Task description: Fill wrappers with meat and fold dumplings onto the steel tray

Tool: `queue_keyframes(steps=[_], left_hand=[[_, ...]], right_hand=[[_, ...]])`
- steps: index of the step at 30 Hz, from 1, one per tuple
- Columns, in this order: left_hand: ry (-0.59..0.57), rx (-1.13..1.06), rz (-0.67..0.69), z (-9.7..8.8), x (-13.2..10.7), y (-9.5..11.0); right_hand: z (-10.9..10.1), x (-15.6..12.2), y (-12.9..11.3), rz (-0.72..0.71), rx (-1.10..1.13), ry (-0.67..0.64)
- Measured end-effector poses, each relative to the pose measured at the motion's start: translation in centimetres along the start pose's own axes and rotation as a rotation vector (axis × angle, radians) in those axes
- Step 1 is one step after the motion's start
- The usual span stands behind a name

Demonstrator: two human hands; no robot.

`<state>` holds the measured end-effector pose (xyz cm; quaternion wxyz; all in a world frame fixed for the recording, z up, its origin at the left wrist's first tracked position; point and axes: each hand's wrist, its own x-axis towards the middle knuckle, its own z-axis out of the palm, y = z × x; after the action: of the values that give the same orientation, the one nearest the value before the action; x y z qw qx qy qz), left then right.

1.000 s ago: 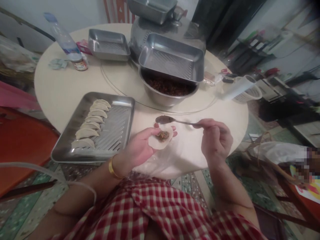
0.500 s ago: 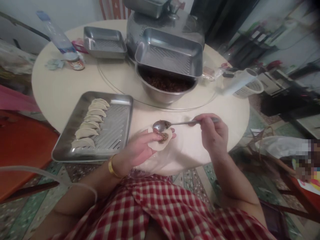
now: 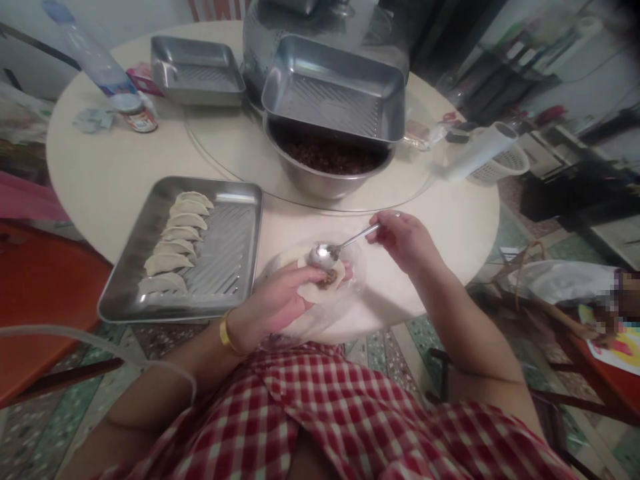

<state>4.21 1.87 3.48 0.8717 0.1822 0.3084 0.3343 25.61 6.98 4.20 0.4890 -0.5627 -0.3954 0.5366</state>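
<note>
A round dumpling wrapper rests across the fingers of my left hand, its thumb lying over the near edge. Brown filling sits in the middle of the wrapper. My right hand grips the handle of a metal spoon, whose bowl is just above the wrapper's far edge, by the filling. Left of my hands, a steel tray holds a column of folded dumplings. Beyond my hands stands a steel bowl of dark filling.
An upper steel pan covers the bowl's back part. Another pan, a plastic bottle and a jar stand at the back left. A white roll and a basket are on the right. Clear plastic lies under my left hand.
My right hand has moved left and slightly up, so the spoon handle slants more steeply. The spoon's bowl stays near the wrapper. My left hand keeps its hold, and the view has shifted slightly.
</note>
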Motion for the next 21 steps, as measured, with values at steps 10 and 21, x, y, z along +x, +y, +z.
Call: queue_keyframes(steps=[10,21], left_hand=[[-0.111,-0.01,0.07,-0.7,0.0,0.1],[-0.001,-0.233,0.003,-0.9,-0.1,1.8]], right_hand=[[0.0,1.0,-0.2,0.125,0.147,-0.046],[-1.2,5.2,-3.0,-0.68,-0.059,0.352]])
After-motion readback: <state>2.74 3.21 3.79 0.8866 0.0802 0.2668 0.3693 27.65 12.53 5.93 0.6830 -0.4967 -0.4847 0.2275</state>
